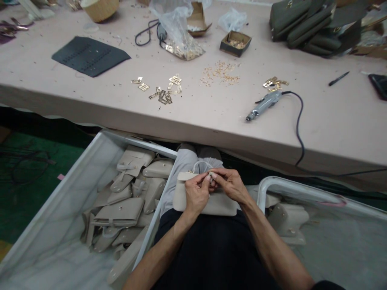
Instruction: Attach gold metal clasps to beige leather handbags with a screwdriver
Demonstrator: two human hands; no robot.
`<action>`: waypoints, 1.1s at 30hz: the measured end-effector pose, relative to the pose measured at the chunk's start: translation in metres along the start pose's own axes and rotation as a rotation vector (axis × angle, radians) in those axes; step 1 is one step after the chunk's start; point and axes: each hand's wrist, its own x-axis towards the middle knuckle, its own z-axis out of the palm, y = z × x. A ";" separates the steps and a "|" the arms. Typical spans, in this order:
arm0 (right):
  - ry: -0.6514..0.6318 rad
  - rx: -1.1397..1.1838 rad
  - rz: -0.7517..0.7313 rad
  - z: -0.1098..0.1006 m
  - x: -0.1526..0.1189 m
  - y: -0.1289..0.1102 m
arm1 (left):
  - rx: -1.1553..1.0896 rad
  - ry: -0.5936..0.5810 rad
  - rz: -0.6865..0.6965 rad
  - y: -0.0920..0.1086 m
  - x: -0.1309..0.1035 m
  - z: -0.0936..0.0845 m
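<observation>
A beige bag [219,203] lies across my lap, with a thin pale strap curving above its top edge. Over the bag, my left hand [197,193] and my right hand [231,184] meet fingertip to fingertip. Both pinch a small metal fitting [211,176], partly covered by the fingers. Whether it is joined to the bag or strap cannot be made out. On the table [193,117] ahead lie gold metal plates [163,96], tiny gold pieces [220,73] and a grey electric screwdriver [264,105] with a dark cable.
Left of my legs a white bin [80,173] holds several beige bags [119,211]. Another bin [302,183] at the right holds more. Toward the table's back are a dark sheet [90,55], a plastic bag of plates [184,46], a small box [236,43] and dark bags [311,26].
</observation>
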 end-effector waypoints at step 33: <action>0.221 0.003 -0.057 0.006 0.010 0.015 | -0.070 -0.056 -0.037 0.005 0.005 0.001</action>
